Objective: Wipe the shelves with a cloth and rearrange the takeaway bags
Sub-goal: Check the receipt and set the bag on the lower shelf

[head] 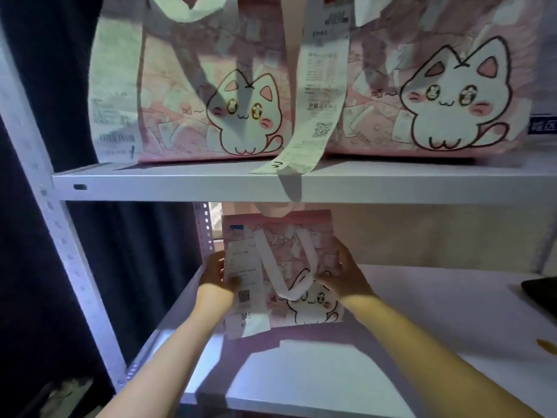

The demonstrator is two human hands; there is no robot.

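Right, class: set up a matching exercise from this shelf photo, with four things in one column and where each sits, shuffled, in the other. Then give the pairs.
Things:
1. small bag
2. long receipt
3. dark object
4. left hand

Places:
A. hanging between the two upper-shelf bags
B. right edge of the lower shelf
C. on the receipt side of the small bag
D. lower shelf, between both hands

Pairs: 1-D, 2-A, 3-B, 4-C
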